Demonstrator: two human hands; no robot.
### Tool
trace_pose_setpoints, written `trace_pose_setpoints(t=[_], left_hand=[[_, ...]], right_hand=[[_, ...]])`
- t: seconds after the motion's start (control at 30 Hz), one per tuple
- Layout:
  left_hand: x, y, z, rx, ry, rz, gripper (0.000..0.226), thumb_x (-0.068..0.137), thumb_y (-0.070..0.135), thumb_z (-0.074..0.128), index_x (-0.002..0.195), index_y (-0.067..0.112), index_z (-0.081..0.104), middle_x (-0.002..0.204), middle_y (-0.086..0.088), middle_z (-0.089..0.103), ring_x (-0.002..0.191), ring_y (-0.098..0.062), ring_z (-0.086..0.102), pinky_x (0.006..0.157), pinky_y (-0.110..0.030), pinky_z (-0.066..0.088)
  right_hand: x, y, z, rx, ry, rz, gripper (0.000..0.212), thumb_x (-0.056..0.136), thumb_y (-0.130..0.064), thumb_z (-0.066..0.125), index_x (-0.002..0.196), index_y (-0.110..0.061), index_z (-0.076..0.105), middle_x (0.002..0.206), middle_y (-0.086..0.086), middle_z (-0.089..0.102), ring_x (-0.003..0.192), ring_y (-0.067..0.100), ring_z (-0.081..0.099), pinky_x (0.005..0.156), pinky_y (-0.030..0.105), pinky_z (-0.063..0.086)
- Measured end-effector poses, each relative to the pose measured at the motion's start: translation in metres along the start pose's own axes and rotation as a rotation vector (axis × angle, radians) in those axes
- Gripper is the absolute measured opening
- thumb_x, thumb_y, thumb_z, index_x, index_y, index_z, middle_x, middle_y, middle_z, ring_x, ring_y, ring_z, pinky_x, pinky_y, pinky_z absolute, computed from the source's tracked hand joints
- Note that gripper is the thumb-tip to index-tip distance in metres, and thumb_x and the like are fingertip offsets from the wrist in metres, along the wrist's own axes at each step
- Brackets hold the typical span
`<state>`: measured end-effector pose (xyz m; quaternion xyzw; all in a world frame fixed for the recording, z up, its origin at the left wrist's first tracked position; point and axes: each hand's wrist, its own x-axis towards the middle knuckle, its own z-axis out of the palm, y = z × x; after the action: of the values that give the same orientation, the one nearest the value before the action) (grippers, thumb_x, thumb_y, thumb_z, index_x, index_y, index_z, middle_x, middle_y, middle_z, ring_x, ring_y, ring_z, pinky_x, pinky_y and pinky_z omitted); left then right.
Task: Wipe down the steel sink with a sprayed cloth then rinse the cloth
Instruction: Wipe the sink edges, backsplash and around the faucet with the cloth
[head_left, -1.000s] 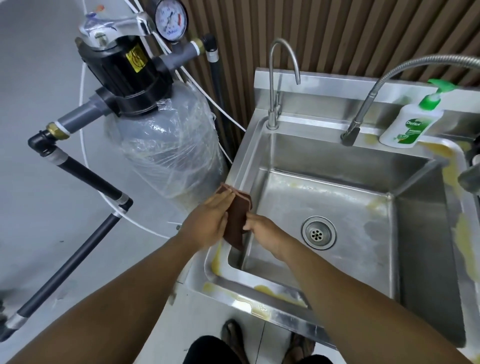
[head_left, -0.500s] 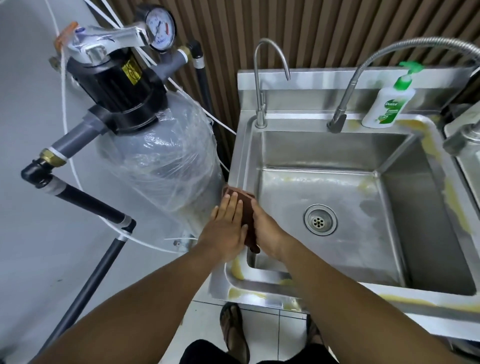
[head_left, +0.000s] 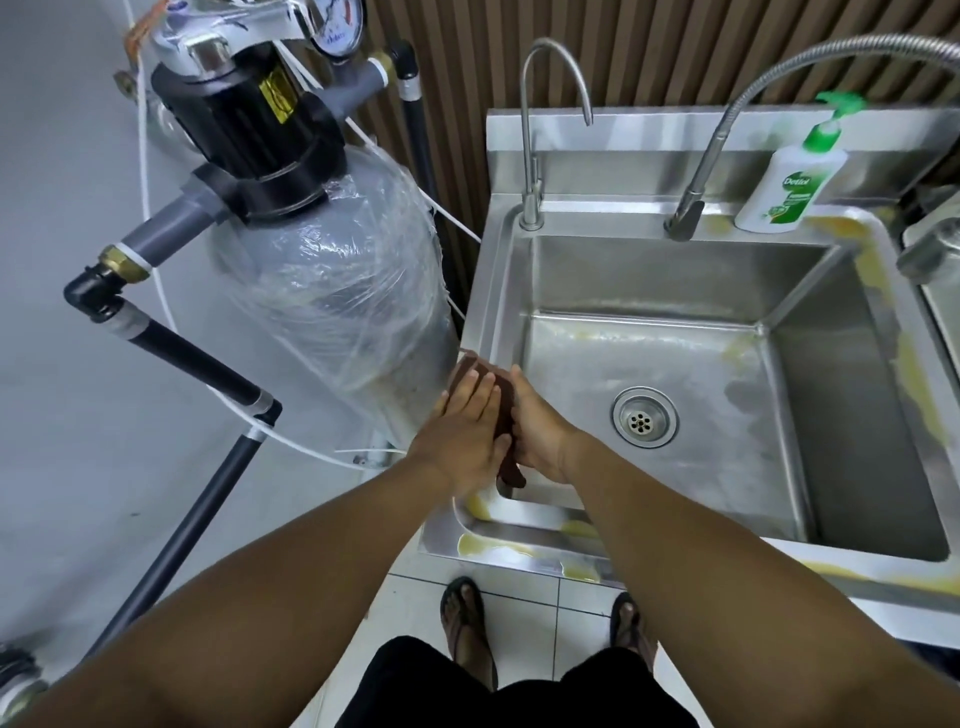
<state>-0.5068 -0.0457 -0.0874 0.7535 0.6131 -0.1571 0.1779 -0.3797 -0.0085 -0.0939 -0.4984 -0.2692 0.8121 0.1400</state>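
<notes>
Steel sink (head_left: 483, 291) against a slatted wall: wipe under way on its left rim.
We find the brown cloth (head_left: 503, 410) draped over that rim, centre frame, the left hand (head_left: 462, 439) flat on it with straight fingers, the right hand (head_left: 540, 431) pressed to its basin side, fingers apparently straight too. We judge the task early: yellow residue (head_left: 919, 384) marks the front and right rims, and rinsing is not begun. The basin offers open room; the wrapped tank (head_left: 337, 301) crowds the left edge.
</notes>
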Motion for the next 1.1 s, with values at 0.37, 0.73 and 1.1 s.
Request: trace_pose_setpoints(t=[0.37, 0.73, 1.1], left_hand=[[-0.047, -0.035, -0.001, 0.09, -0.043, 0.192, 0.094, 0.076, 0.059, 0.007, 0.16, 0.018, 0.019, 0.169, 0.003, 0.007, 0.155, -0.014, -0.004, 0.121, -0.045, 0.015], [-0.058, -0.026, 0.015, 0.15, 0.197, 0.25, 0.038, 0.095, 0.036, 0.044, 0.116, 0.018, 0.069, 0.129, -0.001, 0.059, 0.129, -0.028, 0.047, 0.114, -0.057, 0.026], [-0.074, -0.003, 0.017, 0.186, 0.148, 0.224, 0.026, 0.097, 0.023, 0.046, 0.099, 0.02, 0.072, 0.101, -0.001, 0.06, 0.101, -0.025, 0.052, 0.097, -0.042, 0.037]], right_hand=[[-0.044, 0.018, -0.012, -0.896, 0.005, -0.008, 0.023, 0.07, -0.022, 0.058, 0.091, -0.014, 0.054, 0.079, 0.006, 0.053, 0.077, 0.023, 0.048, 0.071, 0.037, 0.036], [-0.056, 0.028, -0.018, -1.07, 0.086, -0.169, 0.041, 0.09, -0.002, 0.043, 0.111, -0.029, 0.065, 0.106, 0.0, 0.062, 0.085, 0.014, 0.054, 0.063, 0.019, 0.037], [-0.059, 0.025, -0.021, -1.326, 0.032, -0.214, 0.043, 0.096, -0.011, 0.041, 0.122, -0.028, 0.071, 0.145, 0.002, 0.054, 0.128, 0.02, 0.05, 0.107, 0.025, 0.036]])
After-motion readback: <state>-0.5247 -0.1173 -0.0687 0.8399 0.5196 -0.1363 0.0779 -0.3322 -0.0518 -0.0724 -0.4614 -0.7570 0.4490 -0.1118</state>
